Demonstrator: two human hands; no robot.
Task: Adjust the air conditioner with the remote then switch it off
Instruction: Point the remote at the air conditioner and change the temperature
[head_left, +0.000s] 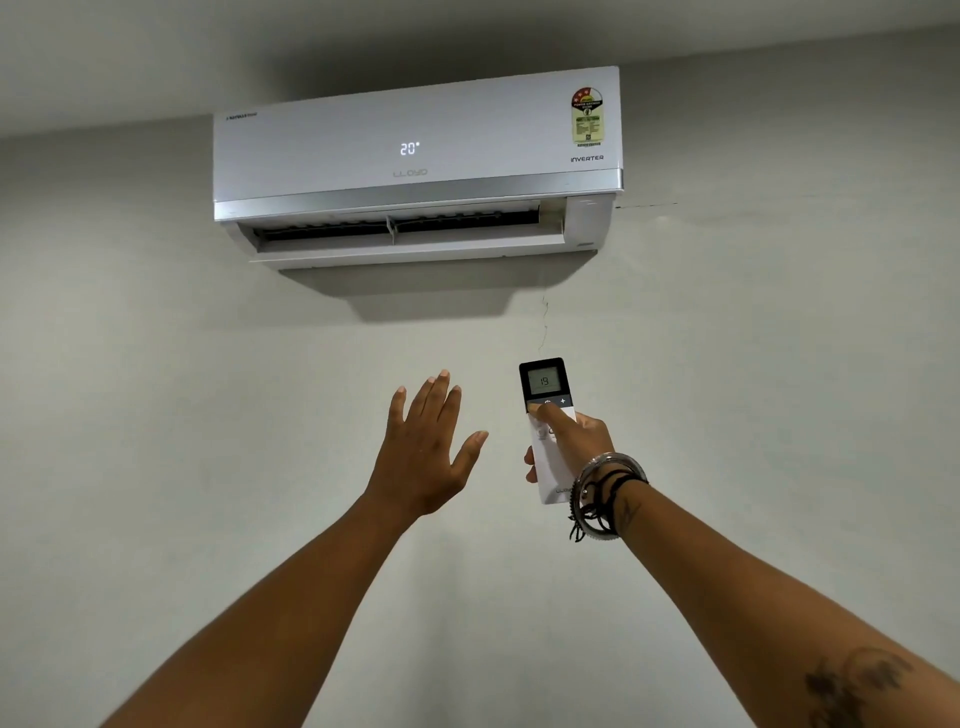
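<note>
Remote (546, 415): slim, light, rigid plastic, best gripped round its lower body. Right hand (576, 441) wraps it there, raised below the air conditioner (415, 161), thumb on the buttons. Left hand (426, 447) empty, fingers (439, 397) spread wide. Bare wall (156, 364); nothing blocks the line to the unit.

1 head-worn view tilts upward from below at the wall (156, 415), facing the air conditioner (415, 150) mounted near the ceiling (both raised forearms close in the foreground).
</note>
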